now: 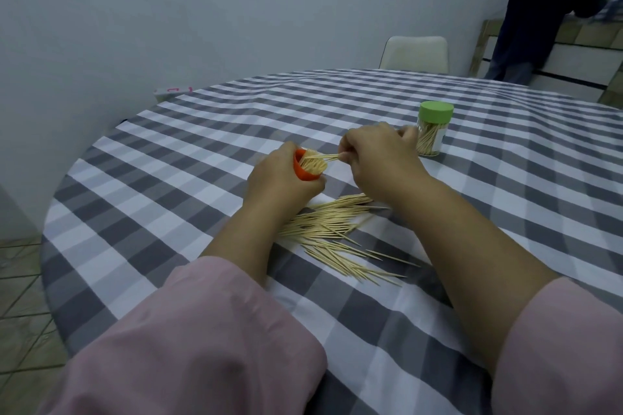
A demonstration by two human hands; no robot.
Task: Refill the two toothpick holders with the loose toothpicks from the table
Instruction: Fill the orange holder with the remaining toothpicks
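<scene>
My left hand (279, 175) grips an orange toothpick holder (303, 169), tilted with its open mouth toward the right and packed with toothpicks. My right hand (381, 158) pinches a small bunch of toothpicks (325, 157) whose tips sit in that mouth. A pile of loose toothpicks (337, 229) lies on the checked tablecloth between my forearms. The second holder (433, 130), clear with a green lid on, stands upright just right of my right hand and holds toothpicks.
The round table (202, 131) has a grey-and-white checked cloth. A white chair (414, 52) stands at its far side. A person in dark clothes (546, 10) stands at the back right by a counter. A small white box (172, 91) lies beyond the table's left edge.
</scene>
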